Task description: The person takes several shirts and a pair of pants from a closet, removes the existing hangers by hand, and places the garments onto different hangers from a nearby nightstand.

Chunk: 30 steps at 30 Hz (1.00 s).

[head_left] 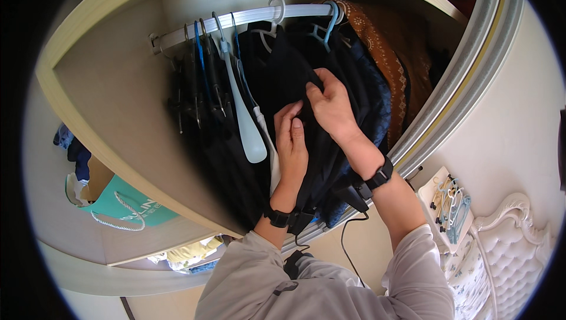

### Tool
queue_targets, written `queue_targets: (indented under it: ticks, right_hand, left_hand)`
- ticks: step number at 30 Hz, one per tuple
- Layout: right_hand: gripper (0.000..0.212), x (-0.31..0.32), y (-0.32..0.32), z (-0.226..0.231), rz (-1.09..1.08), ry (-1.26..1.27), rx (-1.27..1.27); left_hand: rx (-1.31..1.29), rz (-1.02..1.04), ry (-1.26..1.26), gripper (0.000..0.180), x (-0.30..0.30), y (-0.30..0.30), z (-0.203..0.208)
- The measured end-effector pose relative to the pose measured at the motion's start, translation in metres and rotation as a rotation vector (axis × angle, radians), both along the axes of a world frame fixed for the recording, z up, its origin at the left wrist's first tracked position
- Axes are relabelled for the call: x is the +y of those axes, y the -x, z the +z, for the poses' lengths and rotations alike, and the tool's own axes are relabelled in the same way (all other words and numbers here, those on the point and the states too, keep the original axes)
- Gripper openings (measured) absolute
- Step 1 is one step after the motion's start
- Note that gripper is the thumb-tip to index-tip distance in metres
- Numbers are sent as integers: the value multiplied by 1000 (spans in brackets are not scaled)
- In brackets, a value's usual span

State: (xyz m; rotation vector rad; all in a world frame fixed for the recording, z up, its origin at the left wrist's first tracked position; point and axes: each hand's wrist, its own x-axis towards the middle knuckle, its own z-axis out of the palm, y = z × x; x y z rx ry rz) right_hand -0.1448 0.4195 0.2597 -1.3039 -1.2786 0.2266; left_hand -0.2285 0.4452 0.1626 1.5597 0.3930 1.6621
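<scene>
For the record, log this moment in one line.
left hand: at garment | right hand: pinching garment | garment: black, hanging | rail: above hands

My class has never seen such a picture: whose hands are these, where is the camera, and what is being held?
No machine here: these are one person's bare left hand and right hand. The only picture comes from a wide fisheye camera worn on the head, looking down, so straight edges bend. In the open wardrobe, dark clothes hang from a pale rail. The right hand pinches a black garment; the left hand's fingers seem to touch it lower down. A turquoise bag is at left, loose hangers at right.
</scene>
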Motion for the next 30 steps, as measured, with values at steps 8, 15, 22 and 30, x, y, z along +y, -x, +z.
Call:
queue_targets:
  ticks: [8, 15, 22, 30]
  right_hand:
    - [15, -67, -18, -19, 46, 8, -45]
    - [13, -157, -42, -42, -12, 224, -182]
    - [16, -200, -41, -49, 80, 272, -202]
    - [20, -191, -37, -38, 298, 342, -209]
  left_hand:
    - [28, 38, 3, 30, 4, 5, -4]
    - [130, 348, -162, 46, 18, 11, -12]
    - [289, 163, -210, 49, 41, 21, -32]
    - [128, 97, -103, 20, 59, 33, -61]
